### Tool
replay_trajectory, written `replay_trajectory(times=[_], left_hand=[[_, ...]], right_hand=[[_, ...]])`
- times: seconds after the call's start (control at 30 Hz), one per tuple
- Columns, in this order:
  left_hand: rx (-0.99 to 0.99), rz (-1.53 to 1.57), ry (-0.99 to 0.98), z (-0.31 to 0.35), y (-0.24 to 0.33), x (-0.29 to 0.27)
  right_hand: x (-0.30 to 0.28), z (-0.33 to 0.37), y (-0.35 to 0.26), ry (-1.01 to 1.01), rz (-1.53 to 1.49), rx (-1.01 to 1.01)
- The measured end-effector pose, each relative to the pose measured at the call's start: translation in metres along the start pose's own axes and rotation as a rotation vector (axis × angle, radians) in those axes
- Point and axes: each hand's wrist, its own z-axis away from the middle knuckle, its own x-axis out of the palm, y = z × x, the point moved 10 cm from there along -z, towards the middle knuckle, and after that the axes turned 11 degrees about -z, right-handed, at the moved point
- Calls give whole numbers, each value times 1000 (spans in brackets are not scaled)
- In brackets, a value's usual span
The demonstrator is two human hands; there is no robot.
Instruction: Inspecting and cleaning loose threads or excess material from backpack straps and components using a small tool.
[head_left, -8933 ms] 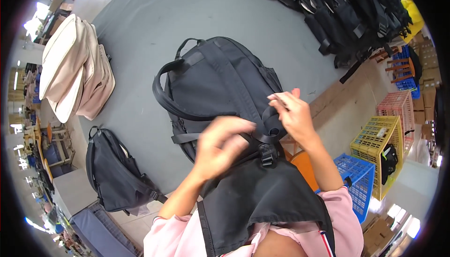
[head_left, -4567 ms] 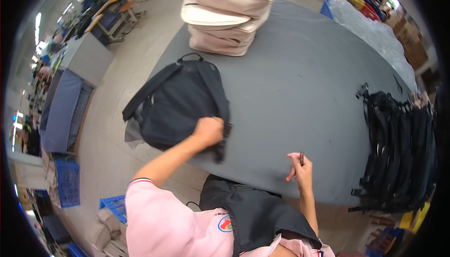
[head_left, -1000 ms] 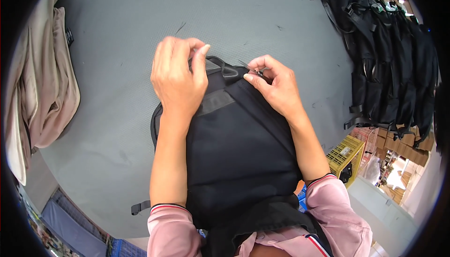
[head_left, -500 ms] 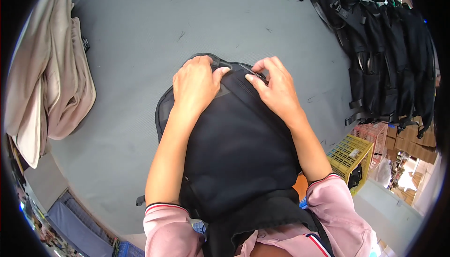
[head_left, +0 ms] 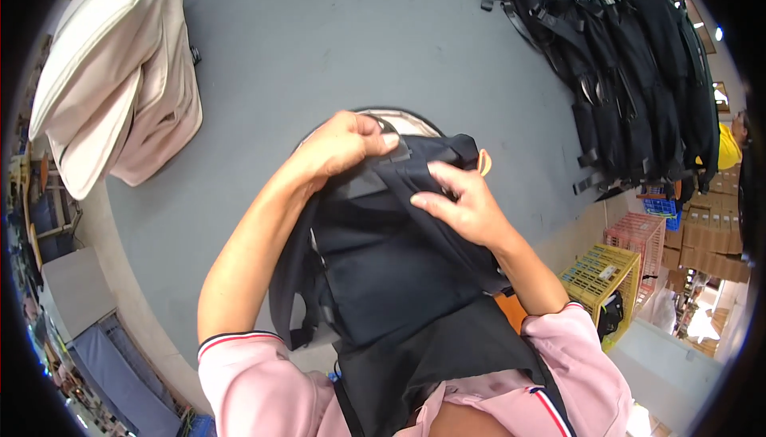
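A black backpack [head_left: 391, 238] lies before me on the grey table, its lower end against my body. Its top is unzipped and parted, so a pale lining [head_left: 411, 123] shows along the far rim. With thumb and bent fingers, my left hand [head_left: 345, 147] grips the dark edge beside that opening. My right hand [head_left: 467, 204] is at the loosened front panel, thumb and fingertips apart over the folded cloth. An orange loop [head_left: 484, 163] sticks out just beyond its fingers. The undersides of both hands are hidden.
Beige bags [head_left: 132, 78] are stacked at the left of the grey table [head_left: 319, 46]. Several black backpacks [head_left: 630, 86] stand in a row at the right. Yellow [head_left: 600, 277] and pink crates [head_left: 638, 242] sit beyond the right edge, near cardboard boxes [head_left: 714, 226].
The backpack's top has come apart, showing the pale lining. Its front panel has folded toward me. My right hand has moved nearer to me and its fingers have parted; the left keeps its grip.
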Motion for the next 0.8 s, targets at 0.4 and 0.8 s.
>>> replay_trajectory(times=[0.4,0.8], left_hand=[[172,255,96,85,-9,88],[296,-143,277,114,15,93]], right_hand=[[-4,130,-56,136,508,-246],[17,125,-130,-48,924,-358]])
